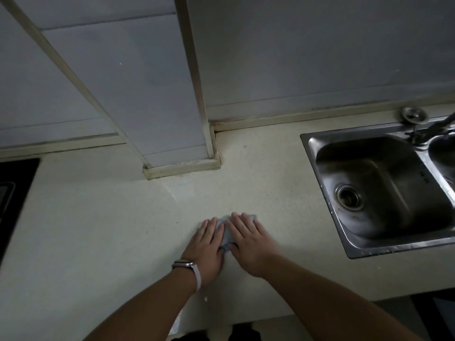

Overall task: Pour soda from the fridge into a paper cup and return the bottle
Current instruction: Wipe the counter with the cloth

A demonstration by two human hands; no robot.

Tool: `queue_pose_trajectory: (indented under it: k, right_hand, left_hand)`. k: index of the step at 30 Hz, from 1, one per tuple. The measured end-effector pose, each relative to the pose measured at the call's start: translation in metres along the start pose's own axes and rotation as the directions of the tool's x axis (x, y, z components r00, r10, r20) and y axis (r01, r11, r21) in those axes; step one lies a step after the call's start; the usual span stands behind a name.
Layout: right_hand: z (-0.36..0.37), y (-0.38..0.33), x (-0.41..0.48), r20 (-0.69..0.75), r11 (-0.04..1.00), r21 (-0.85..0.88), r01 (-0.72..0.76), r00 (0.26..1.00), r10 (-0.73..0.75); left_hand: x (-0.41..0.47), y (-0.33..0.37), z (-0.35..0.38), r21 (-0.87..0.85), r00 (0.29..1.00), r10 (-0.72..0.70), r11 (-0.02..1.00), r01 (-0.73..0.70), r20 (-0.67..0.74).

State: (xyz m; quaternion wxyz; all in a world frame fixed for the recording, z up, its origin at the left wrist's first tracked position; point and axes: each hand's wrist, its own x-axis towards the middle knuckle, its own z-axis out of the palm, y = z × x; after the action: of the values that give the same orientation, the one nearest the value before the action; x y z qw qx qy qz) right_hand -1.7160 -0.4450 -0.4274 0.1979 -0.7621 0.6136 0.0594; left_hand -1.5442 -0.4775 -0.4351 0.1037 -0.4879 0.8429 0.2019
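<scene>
Both of my hands lie flat, palms down, on a small pale blue-grey cloth (227, 233) spread on the cream countertop (110, 230). My left hand (208, 249), with a watch on its wrist, covers the cloth's left part. My right hand (251, 244) covers the right part. Fingers of both hands are stretched out and pressed on the cloth, not curled around it. No soda bottle, paper cup or fridge is in view.
A steel sink (384, 190) with a drain is set into the counter at the right, its tap (428, 129) at the back. A dark hob (9, 193) sits at the left edge. A tiled pillar (172, 119) juts out from the back wall.
</scene>
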Motion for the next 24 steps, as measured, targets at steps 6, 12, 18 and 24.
queue_pose_trajectory:
  k: [6,12,18,24]
  right_hand:
    - [-0.018,0.013,0.038,0.019,1.0,-0.013,-0.018,1.0,0.019]
    - [-0.029,0.021,0.076,0.051,0.998,-0.042,-0.042,0.998,0.045]
    - [-0.039,0.023,0.113,0.043,0.998,-0.048,-0.041,0.998,0.043]
    - [-0.041,0.024,0.132,0.006,0.998,-0.04,-0.039,0.999,0.04]
  left_hand:
    - [0.039,-0.012,-0.015,-0.025,1.0,-0.017,1.0,0.017,-0.01]
    - [0.07,-0.029,-0.032,-0.021,1.0,0.003,1.0,-0.003,-0.009]
    - [0.097,-0.051,-0.048,-0.006,1.0,0.003,1.0,-0.003,-0.009]
    - [0.112,-0.064,-0.056,0.041,1.0,0.009,0.999,-0.008,-0.025]
